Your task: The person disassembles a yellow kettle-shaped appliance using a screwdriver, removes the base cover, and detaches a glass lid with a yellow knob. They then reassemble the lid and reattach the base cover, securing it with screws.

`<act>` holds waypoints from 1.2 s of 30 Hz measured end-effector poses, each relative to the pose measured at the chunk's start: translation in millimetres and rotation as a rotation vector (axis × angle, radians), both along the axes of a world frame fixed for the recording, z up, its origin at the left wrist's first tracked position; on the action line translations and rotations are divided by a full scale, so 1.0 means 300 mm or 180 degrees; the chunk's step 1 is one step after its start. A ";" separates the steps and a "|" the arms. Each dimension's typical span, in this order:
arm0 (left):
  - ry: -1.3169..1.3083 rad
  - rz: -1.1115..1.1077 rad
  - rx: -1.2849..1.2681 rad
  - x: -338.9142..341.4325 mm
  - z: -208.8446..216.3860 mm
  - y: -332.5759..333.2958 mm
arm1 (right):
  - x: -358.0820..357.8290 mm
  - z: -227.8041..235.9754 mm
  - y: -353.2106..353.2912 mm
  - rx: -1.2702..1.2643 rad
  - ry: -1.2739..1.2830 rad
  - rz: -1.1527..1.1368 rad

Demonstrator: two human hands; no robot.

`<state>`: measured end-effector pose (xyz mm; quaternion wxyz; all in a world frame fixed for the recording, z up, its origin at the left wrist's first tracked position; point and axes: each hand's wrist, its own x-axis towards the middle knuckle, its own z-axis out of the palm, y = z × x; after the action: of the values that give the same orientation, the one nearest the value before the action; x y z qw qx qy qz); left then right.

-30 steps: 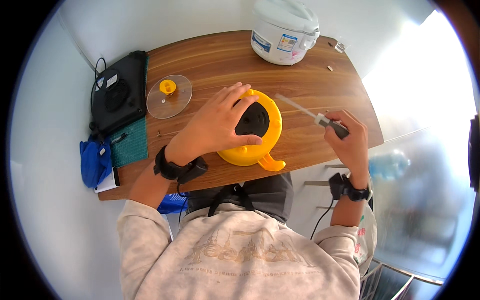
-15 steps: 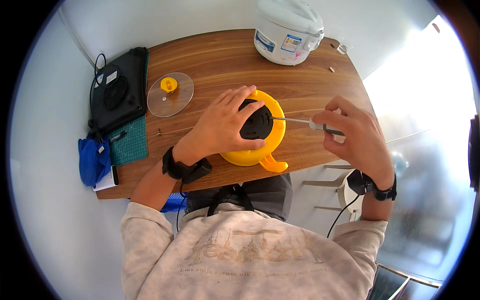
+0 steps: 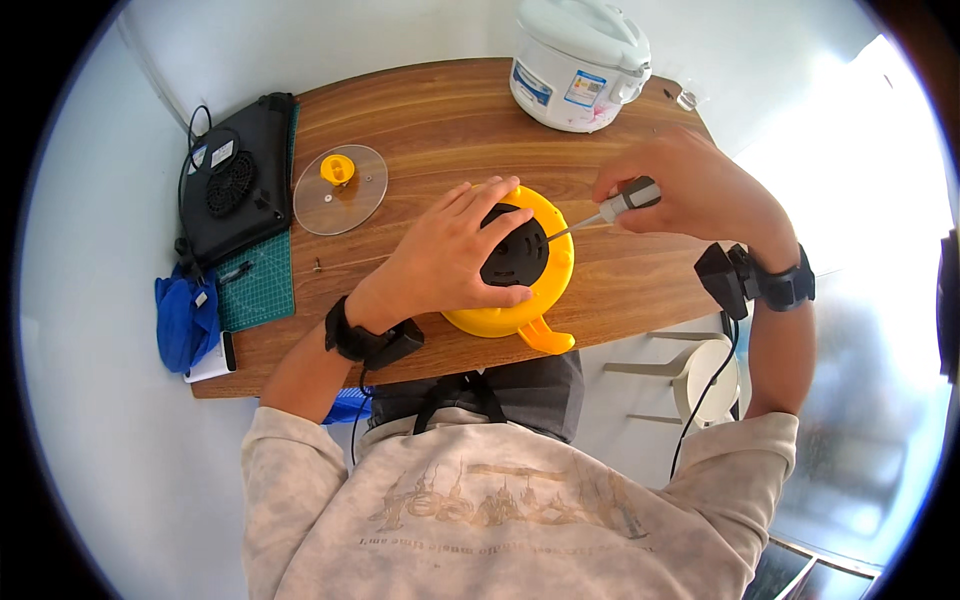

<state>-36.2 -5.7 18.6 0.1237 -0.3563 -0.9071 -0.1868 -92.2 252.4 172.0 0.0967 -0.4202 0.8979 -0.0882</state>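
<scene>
1. While one left hand [image 3: 445,250] lies across one yellow appliance [image 3: 557,265], thumb and fingers spread apart on its black base plate [image 3: 520,258] and rim, one right hand [image 3: 685,190] is clamped on the handle of one screwdriver [image 3: 630,201].
2. The yellow appliance sits base up near the front edge of one wooden table [image 3: 430,130], its single yellow handle [image 3: 547,338] pointing toward the person; the screwdriver's tip meets the edge between plate and yellow ring, too small to tell if it sits in a screw.
3. Two black wrist straps [image 3: 345,335] are worn, one per arm.
4. Left of the appliance lies one clear round lid [image 3: 358,207] with one yellow knob [image 3: 337,170].
5. Farther left, one black device [image 3: 250,195] bears two pale labels [image 3: 222,153], their print unreadable; it partly covers one green cutting mat [image 3: 262,285], near one blue pouch [image 3: 185,322].
6. At the back stands one white rice cooker [image 3: 578,55] with two labels, one blue-and-white [image 3: 585,90] and one mostly dark blue, plus pink decoration.
7. The beige shirt [image 3: 500,540] carries one brown drawing and one line of small lettering.
</scene>
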 end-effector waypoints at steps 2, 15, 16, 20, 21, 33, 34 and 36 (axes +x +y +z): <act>0.0065 0.0001 0.0007 0.001 0.001 0.000 | 0.001 -0.004 0.008 -0.0010 -0.0047 -0.0051; -0.0075 0.0023 0.0002 0.004 0.008 -0.001 | 0.031 -0.202 0.188 -0.1167 -0.1104 -0.1056; -0.0055 0.0022 -0.0004 0.004 0.007 -0.001 | 0.028 -0.217 0.197 -0.1226 -0.1141 -0.1078; -0.0097 0.0006 0.0014 0.007 0.022 0.007 | 0.008 -0.283 0.235 -0.1513 -0.1522 -0.1227; -0.0104 0.0008 0.0014 0.009 0.025 0.007 | 0.006 -0.307 0.240 -0.1593 -0.1497 -0.1200; 0.0195 0.0131 -0.0157 0.025 0.129 -0.002 | 0.165 -0.160 0.160 -0.1402 0.0014 -0.1127; 0.0320 0.0168 -0.0194 0.031 0.150 -0.013 | 0.194 -0.152 0.148 -0.1526 0.0337 -0.0924; 0.0472 0.0243 -0.0248 0.046 0.184 -0.036 | 0.247 -0.122 0.118 -0.1459 0.0683 -0.0757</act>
<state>-22.4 -16.4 73.9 0.1836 -0.3388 -0.9150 -0.1196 -18.2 287.8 135.5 -0.1076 -0.3297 0.9027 -0.2547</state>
